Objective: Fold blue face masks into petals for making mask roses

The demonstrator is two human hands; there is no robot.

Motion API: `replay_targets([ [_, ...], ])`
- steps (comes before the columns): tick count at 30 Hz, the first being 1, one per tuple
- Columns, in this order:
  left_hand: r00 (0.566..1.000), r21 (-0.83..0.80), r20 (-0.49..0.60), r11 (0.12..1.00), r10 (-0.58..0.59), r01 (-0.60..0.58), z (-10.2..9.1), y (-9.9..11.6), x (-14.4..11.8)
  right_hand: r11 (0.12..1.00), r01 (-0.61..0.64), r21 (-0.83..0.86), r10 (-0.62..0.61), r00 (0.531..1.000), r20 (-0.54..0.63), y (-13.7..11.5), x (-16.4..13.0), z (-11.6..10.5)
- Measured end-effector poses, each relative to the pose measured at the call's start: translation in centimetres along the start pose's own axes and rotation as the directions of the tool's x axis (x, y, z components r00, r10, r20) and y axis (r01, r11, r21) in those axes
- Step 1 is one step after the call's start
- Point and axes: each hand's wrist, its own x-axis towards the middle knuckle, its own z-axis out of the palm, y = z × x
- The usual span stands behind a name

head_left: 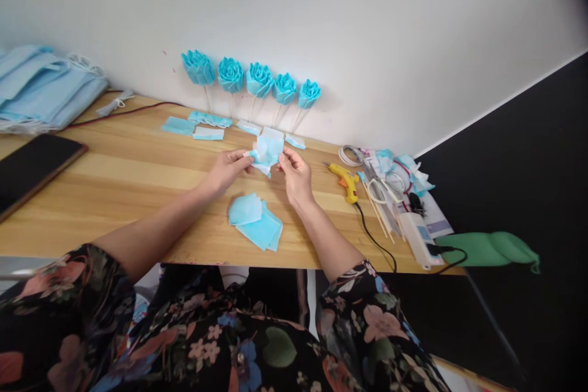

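Observation:
Between my two hands I hold a piece of light blue and white face mask fabric (269, 146) above the table. My left hand (228, 169) pinches its left side, where the cloth looks folded. My right hand (296, 176) grips the right edge between thumb and fingers. Cut blue fabric pieces (258, 220) lie overlapping on the wood below my hands. Beyond them, several blue fabric flowers (260, 80) on thin sticks lean against the wall. Short folded strips (210, 119) and flat rectangles of the same cloth lie near the flower stems.
A yellow glue gun (344, 180) with a black cord lies at right, beside sticks (379, 211), tape rolls (351, 155), scraps and a white power strip (419, 239). A green pouch-like item (487, 248) sits past it. At left are a phone (39, 165) and stacked face masks (46, 86).

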Motion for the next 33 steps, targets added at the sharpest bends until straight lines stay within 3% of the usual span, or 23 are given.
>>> replay_targets([
  [7, 0.989, -0.363, -0.110, 0.930, -0.098, 0.052, -0.4, 0.1, 0.7, 0.995, 0.037, 0.089, -0.026, 0.992, -0.125, 0.2, 1.9, -2.0],
  [11, 0.986, -0.418, -0.112, 0.906, -0.126, 0.068, -0.5, 0.3, 0.8, 0.998, 0.037, 0.054, -0.029, 0.989, -0.148, 0.2, 3.0, -3.5],
  [14, 0.992, -0.389, -0.072, 0.919, -0.105, 0.069, -0.5, 0.2, 0.6, 0.991, -0.003, -0.133, -0.014, 0.992, -0.124, 0.1, 3.6, -4.6],
  [16, 0.996, -0.364, -0.042, 0.929, -0.083, 0.062, -0.5, 0.0, 0.5, 0.932, 0.057, -0.359, -0.100, 0.990, -0.103, -0.2, 3.6, -4.9],
  [19, 0.998, -0.322, 0.019, 0.945, -0.056, 0.059, -0.5, -0.2, 0.4, 0.806, 0.217, -0.550, -0.264, 0.965, -0.005, -1.0, 2.9, -4.5],
  [24, 0.994, -0.254, 0.109, 0.966, -0.011, 0.039, -0.3, -0.1, 0.1, 0.890, 0.253, -0.379, -0.196, 0.964, 0.182, -1.9, 0.6, -1.9],
  [26, 0.994, -0.240, 0.112, 0.970, -0.002, 0.029, -0.2, 0.1, 0.0, 0.879, 0.299, -0.372, -0.231, 0.949, 0.216, -2.1, -0.4, -1.0],
  [30, 0.996, -0.219, 0.091, 0.976, 0.006, 0.014, 0.0, 0.4, 0.0, 0.758, 0.481, -0.440, -0.413, 0.877, 0.246, -2.6, -1.7, -0.1],
  [33, 0.996, -0.183, 0.086, 0.983, 0.010, 0.006, 0.0, 0.5, 0.0, 0.668, 0.578, -0.469, -0.481, 0.816, 0.321, -3.0, -2.2, 0.3],
])
